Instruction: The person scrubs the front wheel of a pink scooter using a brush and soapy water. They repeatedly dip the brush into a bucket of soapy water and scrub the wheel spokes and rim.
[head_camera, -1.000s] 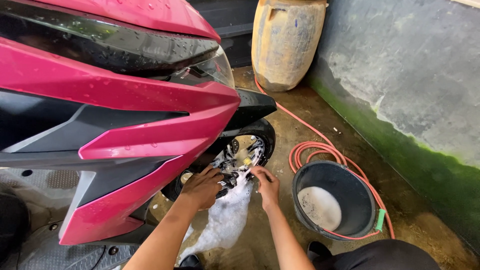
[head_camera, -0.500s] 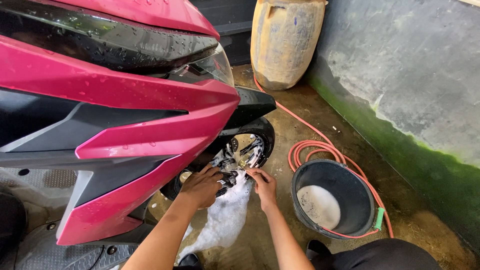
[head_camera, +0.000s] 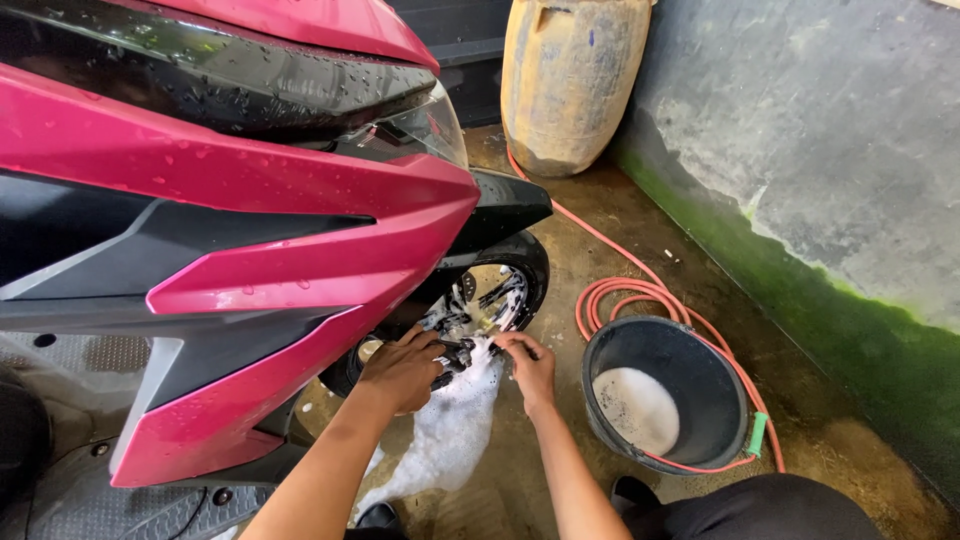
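Person crouched at the front wheel of a pink scooter, both hands down at the soapy spokes. Left hand is curled, fingers wrapped over a dark foamy part by the hub; what exactly it grips is hidden under suds. Right hand has its fingers bunched together, pressing something small against the rim (a yellowish bit shows at the wheel, too small to tell if it's a sponge). Foam runs down from the wheel onto the wet floor. To scrub well here, I'd judge: steady the wheel with the left, work the right between spokes in short strokes, keep fingers off the brake disc edge. The black bucket of suds sits just to the right, with the red hose coiled behind it and a yellow drum by the wall.
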